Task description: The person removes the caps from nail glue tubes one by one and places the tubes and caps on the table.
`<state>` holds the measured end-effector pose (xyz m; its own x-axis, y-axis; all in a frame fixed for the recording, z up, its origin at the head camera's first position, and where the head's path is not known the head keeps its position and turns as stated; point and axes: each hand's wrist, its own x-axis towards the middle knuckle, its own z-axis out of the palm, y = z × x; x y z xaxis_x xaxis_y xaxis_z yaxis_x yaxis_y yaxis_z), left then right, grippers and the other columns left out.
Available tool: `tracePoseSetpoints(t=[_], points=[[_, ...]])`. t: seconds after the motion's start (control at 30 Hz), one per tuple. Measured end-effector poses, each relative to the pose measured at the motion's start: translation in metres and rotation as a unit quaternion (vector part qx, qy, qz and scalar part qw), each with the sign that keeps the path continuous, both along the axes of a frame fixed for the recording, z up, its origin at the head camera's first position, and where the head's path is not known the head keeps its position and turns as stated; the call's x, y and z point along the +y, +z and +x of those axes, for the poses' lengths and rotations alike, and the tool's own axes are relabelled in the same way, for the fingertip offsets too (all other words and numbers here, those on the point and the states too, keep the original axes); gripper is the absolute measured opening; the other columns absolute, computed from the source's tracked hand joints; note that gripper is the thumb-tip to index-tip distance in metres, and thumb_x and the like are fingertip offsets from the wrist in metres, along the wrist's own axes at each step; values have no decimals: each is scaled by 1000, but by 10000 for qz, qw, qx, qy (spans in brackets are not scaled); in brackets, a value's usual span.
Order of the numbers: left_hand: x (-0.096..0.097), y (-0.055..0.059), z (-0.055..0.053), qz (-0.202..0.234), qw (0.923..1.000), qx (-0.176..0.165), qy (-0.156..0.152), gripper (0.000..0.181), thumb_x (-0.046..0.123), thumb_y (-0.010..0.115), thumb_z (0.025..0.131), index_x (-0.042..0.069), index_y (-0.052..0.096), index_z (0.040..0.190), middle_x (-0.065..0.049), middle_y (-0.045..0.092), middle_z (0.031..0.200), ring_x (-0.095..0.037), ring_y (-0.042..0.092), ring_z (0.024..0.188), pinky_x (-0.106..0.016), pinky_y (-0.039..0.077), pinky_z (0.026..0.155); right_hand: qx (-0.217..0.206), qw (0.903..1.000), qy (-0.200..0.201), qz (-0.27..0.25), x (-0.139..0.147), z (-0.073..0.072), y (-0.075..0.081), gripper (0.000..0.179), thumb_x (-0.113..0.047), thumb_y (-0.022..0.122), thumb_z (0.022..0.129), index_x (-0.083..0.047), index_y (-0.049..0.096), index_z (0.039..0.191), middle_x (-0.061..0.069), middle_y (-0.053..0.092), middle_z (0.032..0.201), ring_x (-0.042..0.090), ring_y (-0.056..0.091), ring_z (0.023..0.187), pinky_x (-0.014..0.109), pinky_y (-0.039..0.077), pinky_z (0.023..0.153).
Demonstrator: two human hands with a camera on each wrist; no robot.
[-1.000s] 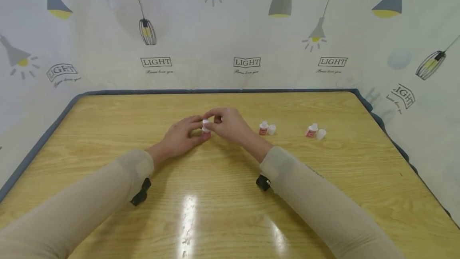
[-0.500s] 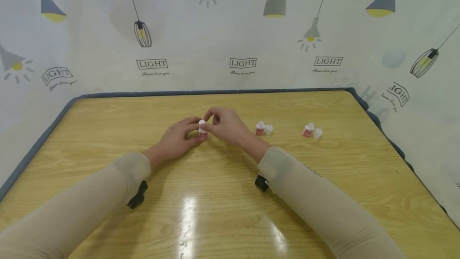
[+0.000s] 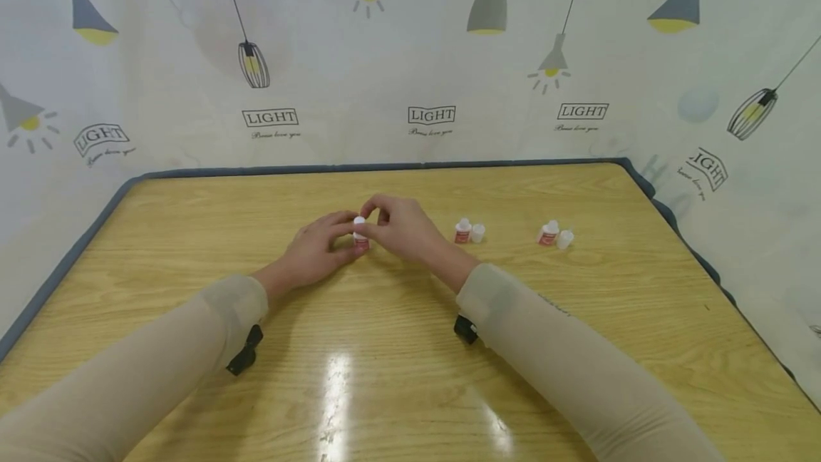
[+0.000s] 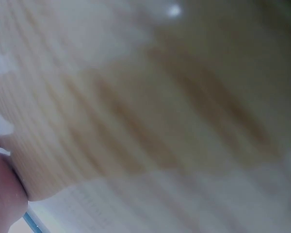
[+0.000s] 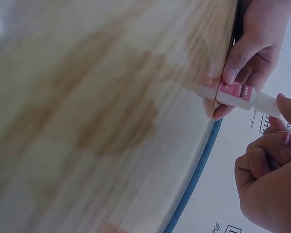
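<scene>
A small white bottle with a pink-red label stands upright on the table in the head view. My left hand holds its body between thumb and fingers. Its white cap sits on top, pinched by the thumb and fingers of my right hand. In the right wrist view, the label faces the camera beside the left thumb, and the right hand's other fingers are curled. The left wrist view shows only part of a hand at its left edge; the bottle is mostly out of that view.
To the right stand two similar bottles, a nearer one and a farther one, both with white tops showing. A loose white cap and another cap lie beside them. A blue-grey edge borders the wooden table.
The head view has shifted slightly. Both hands stay at the same bottle, with the right fingers moving only a little at the cap. The other bottles and caps have not moved.
</scene>
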<state>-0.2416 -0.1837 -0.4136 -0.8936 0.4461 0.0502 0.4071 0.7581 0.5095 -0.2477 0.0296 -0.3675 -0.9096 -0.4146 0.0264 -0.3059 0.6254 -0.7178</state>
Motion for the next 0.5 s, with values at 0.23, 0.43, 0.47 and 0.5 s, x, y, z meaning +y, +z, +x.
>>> tracePoseSetpoints(t=[0.23, 0.43, 0.47, 0.5], points=[[-2, -7, -3, 122, 9999, 57, -34, 52, 46, 63, 106, 25, 59, 153, -9, 45, 168, -42, 34, 160, -77, 26, 121, -46, 9999, -68, -92, -2, 2, 1, 21, -29, 69, 105, -16, 74, 122, 2, 61, 76, 13, 49, 59, 24, 39, 54], [-2, -7, -3, 155, 9998, 138, -75, 53, 46, 64, 106, 25, 59, 154, -12, 45, 167, -45, 35, 158, -79, 26, 120, -119, 9999, -37, -13, -3, 1, 1, 28, -29, 66, 107, -17, 74, 131, 3, 64, 80, 12, 50, 61, 24, 39, 55], [-2, -6, -2, 149, 9998, 119, -69, 53, 45, 64, 106, 24, 59, 154, -13, 45, 167, -45, 35, 158, -79, 26, 120, -132, 9999, -41, -1, -3, 1, 1, 30, -29, 66, 107, -16, 74, 133, 3, 65, 81, 12, 50, 62, 24, 40, 55], [-2, -6, -2, 149, 9998, 132, -69, 52, 44, 64, 106, 24, 59, 154, -13, 45, 167, -45, 35, 158, -79, 26, 120, -143, 9999, -49, 10, -3, 1, 1, 31, -28, 66, 107, -16, 73, 134, 3, 66, 83, 12, 50, 62, 24, 40, 55]])
